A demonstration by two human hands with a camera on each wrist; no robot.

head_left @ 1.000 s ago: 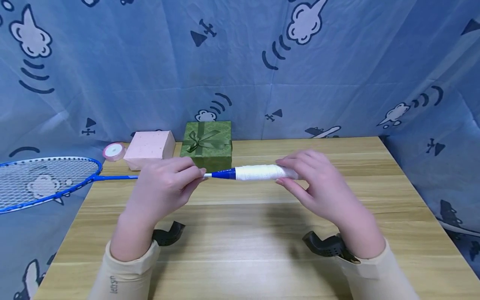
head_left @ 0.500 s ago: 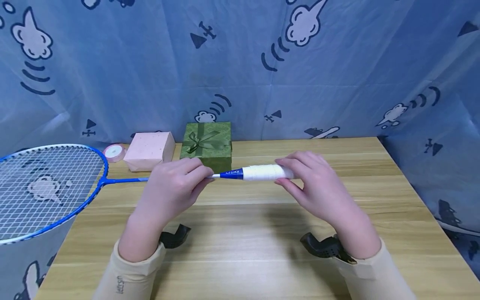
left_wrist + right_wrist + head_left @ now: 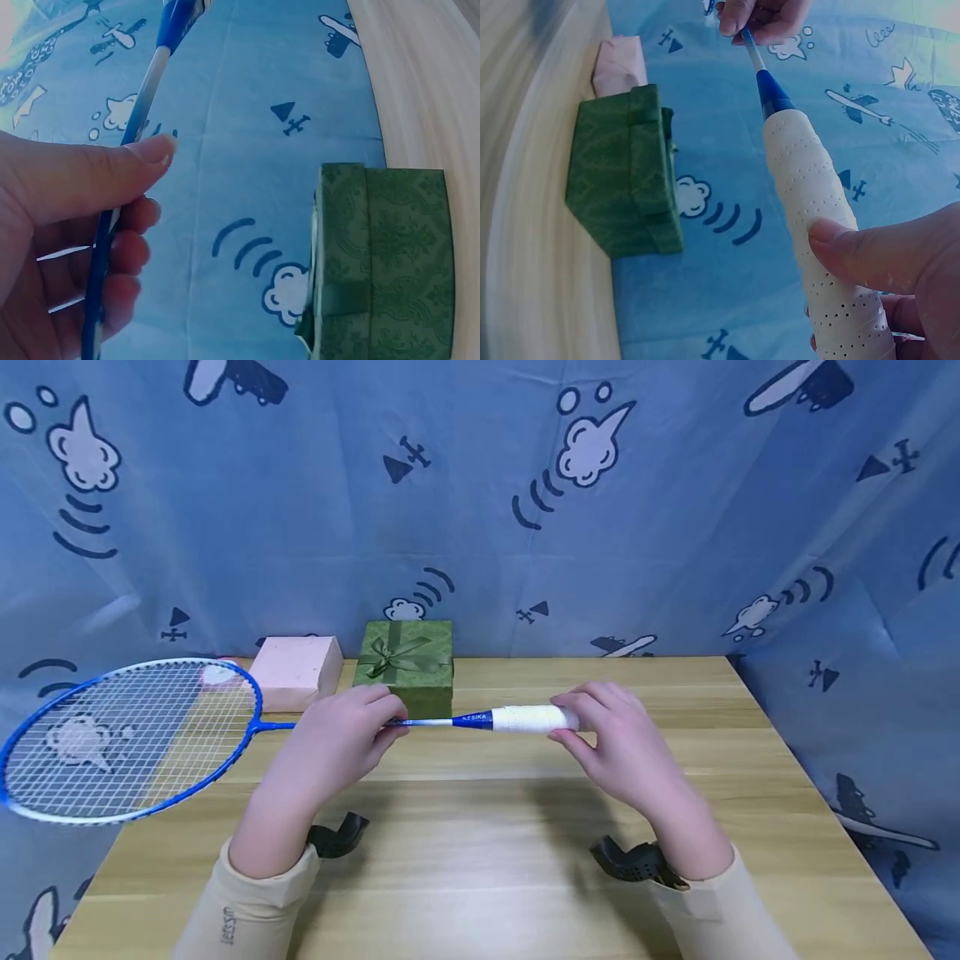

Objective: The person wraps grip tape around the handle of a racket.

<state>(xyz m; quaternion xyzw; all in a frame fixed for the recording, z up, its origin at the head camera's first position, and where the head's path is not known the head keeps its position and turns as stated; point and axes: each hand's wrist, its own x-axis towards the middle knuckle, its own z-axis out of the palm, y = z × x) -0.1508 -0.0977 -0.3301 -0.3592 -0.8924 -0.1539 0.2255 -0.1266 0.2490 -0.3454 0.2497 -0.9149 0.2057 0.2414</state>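
A blue and white badminton racket point(image 3: 474, 720) is held level above the table, its strung head at the left and its handle at the right. My left hand point(image 3: 337, 735) pinches the thin shaft, thumb on one side and curled fingers on the other, as the left wrist view shows. Around the end of the white perforated grip wrap point(image 3: 810, 180) my right hand point(image 3: 611, 743) closes with thumb and fingers. The wrap covers the handle up to the blue cone point(image 3: 772, 94). The very end of the handle is hidden by the right hand.
Behind the racket, at the back of the wooden table point(image 3: 480, 843), stand a green gift box point(image 3: 405, 664) with a bow and a pink box point(image 3: 294, 672). A pink ribbon roll point(image 3: 218, 673) shows through the strings. A blue printed curtain point(image 3: 480, 510) hangs behind.
The racket head has come further into view from the left and turned. My left hand has shifted along the shaft towards the head, baring more shaft. The right hand still grips the handle.
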